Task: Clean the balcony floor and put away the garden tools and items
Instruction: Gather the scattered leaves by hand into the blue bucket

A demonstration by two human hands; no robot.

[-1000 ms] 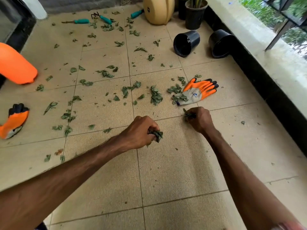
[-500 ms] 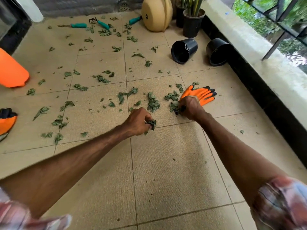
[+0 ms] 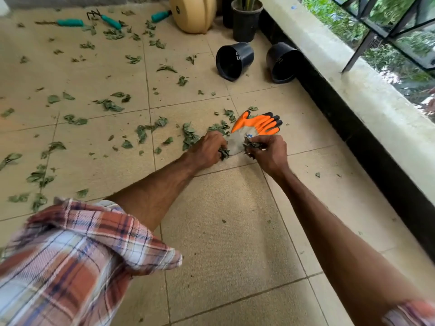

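Green leaves lie scattered over the beige tiled floor. My left hand grips a clump of leaves low on the floor. My right hand holds another clump of leaves beside it. Both hands sit at the grey cuff of an orange and grey glove lying flat on the tiles. Teal-handled garden tools lie at the far end, one a small rake.
Two black pots lie on their sides, one on open floor, the other against the black base of the ledge on the right. A tan container and an upright potted plant stand at the back.
Both hands moved forward over the floor toward the glove, still holding leaves. My left hand came up beside the right. The view shifted forward, and the orange items at left left the frame.
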